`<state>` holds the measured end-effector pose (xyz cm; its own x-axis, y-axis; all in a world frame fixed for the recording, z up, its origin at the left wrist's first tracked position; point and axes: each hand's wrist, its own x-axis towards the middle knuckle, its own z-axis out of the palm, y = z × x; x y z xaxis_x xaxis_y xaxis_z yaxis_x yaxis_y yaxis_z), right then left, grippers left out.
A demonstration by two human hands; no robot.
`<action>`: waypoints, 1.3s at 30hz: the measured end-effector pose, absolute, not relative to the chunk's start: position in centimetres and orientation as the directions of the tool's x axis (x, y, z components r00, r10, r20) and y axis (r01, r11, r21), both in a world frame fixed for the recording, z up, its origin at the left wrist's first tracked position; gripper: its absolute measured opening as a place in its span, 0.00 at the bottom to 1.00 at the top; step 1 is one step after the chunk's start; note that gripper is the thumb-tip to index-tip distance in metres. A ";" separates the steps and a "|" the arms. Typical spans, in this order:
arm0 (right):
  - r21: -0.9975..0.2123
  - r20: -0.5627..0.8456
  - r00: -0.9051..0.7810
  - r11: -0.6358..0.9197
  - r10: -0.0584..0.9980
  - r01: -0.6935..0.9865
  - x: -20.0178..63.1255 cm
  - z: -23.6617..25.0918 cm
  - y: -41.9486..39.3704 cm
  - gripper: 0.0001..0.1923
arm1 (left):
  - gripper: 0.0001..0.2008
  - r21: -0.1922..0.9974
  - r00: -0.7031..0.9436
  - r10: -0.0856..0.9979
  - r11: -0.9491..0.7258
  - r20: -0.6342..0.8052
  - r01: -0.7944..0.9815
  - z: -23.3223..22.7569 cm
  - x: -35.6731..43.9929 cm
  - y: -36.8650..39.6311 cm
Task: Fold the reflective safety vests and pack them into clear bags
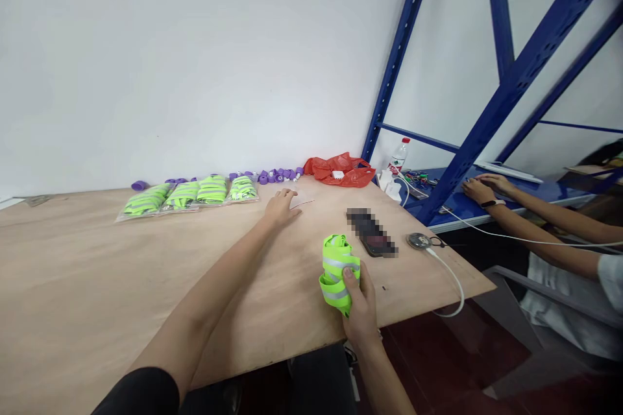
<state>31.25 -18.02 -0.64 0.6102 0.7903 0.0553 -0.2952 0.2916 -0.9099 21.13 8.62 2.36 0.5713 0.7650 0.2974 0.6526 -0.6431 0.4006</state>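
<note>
My right hand (361,301) fingers clamp the folded neon-yellow reflective strap bundle (337,272) near the plywood tabletop (97,272) near edge; long axis runs near-far, tilted slightly left. Left hand (282,204) flat, released, far side.

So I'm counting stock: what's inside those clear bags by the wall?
Each of the four clear bags holds folded neon-yellow bands with grey stripes. How many per bag is hidden by the folds.

In front of you, a plywood counter (97,272) meets a white wall. Along its far edge sit four bagged green bundles (189,194), purple caps (272,175) and a red plastic bag (341,170). A phone (372,233) lies near the right edge. Beyond stands a blue rack (511,71), where another person's arms (530,207) rest.
</note>
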 end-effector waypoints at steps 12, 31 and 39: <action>-0.930 0.088 0.598 0.281 0.797 -0.238 31.3 -1.0 -18.1 0.22 | 0.13 0.300 0.625 0.763 -0.642 0.162 0.706 1.6 21.6 10.1; -0.581 0.613 0.093 0.368 0.784 0.726 30.8 -1.1 -19.2 0.23 | 0.05 0.543 0.755 0.620 -0.718 0.215 0.436 2.4 12.1 -7.0; -0.306 0.624 -0.077 0.333 0.778 0.892 31.0 -0.2 -20.2 0.24 | 0.04 0.710 0.631 0.654 -0.668 0.418 0.222 2.7 10.5 -9.8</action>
<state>30.97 -20.16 -0.19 -0.0766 0.7778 0.6239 0.8918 0.3333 -0.3061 10.46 -9.76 2.69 0.6307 0.6538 0.4181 0.2223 -0.6684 0.7098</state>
